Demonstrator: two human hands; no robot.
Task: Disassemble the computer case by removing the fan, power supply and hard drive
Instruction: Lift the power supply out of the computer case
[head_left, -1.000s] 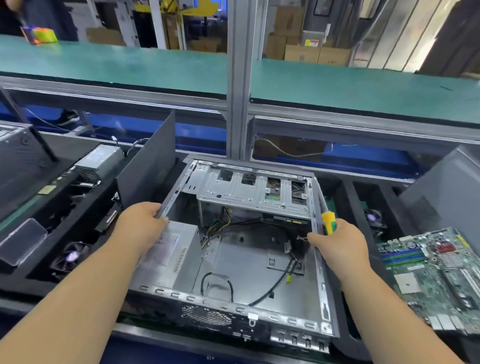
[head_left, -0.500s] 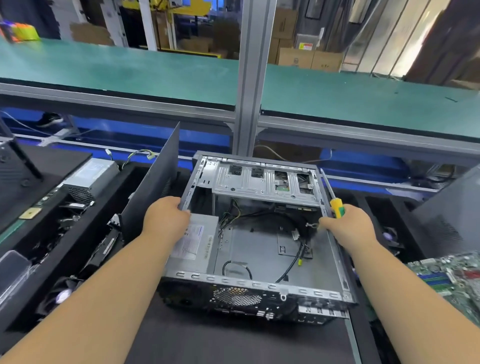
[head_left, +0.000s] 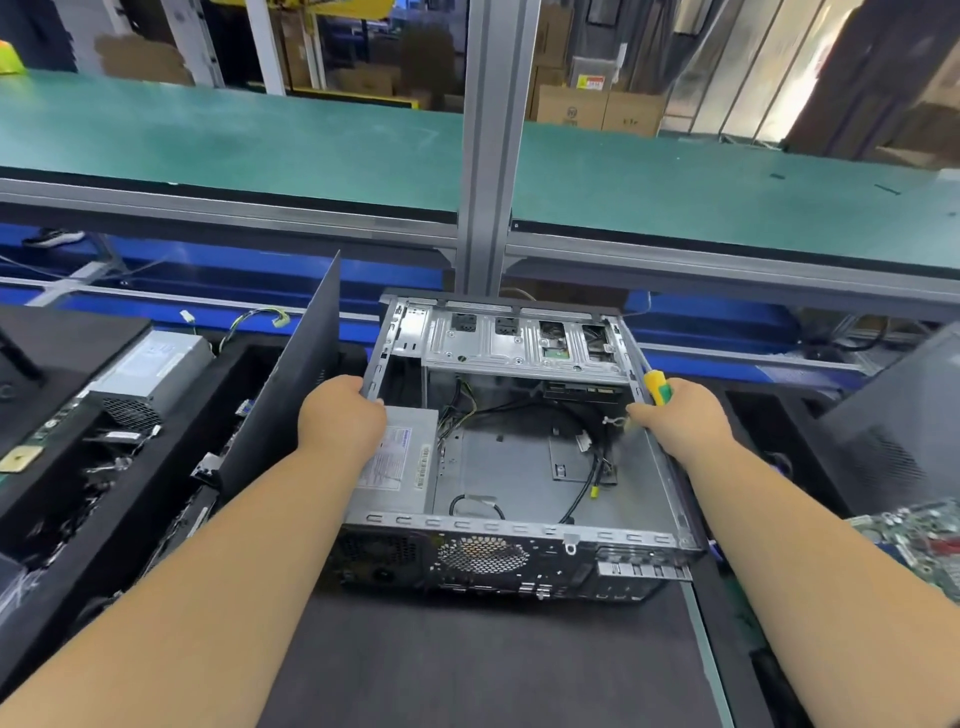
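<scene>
1. Lying far left in a black tray, a loose grey power supply unit (head_left: 156, 371) sits beside an upright dark side panel (head_left: 291, 384).
2. The left hand (head_left: 340, 418) grips the left rim of the open computer case (head_left: 519, 535), which rests on the black mat (head_left: 467, 665).
3. Inside, the case's power supply (head_left: 402, 465) sits at the near-left corner.
4. The right hand (head_left: 680, 421) holds the right rim and a yellow-green screwdriver (head_left: 657, 387).
5. A green motherboard (head_left: 919, 540) lies far right.

black mat (head_left: 467, 665), computer case (head_left: 519, 467) on it
</scene>
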